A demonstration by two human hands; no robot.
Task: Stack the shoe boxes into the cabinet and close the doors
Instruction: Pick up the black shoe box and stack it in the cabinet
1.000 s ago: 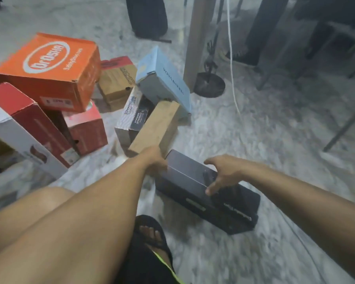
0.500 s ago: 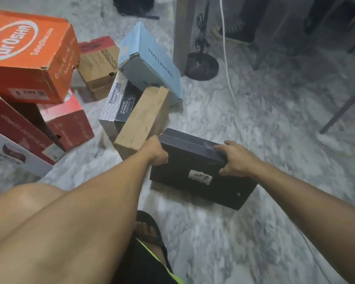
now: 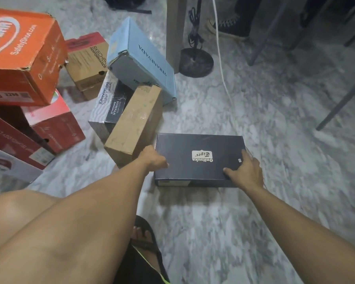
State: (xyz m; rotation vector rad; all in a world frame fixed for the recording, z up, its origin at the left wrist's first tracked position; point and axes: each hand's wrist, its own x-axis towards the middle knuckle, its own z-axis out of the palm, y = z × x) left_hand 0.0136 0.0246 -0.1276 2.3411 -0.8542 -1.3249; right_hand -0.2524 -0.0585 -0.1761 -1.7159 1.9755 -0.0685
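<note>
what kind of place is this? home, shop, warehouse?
Probably an indoor room in a home or small office, not a warehouse. Marble-patterned floor, chair or table legs at right, a round-based stand with cables, and mixed shoe boxes piled loose on the floor. No cabinet in view.

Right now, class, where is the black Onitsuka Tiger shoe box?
In the head view, the black box lies centre frame on the marble floor, gripped by the left hand and right hand, right of the plain brown box.
</note>
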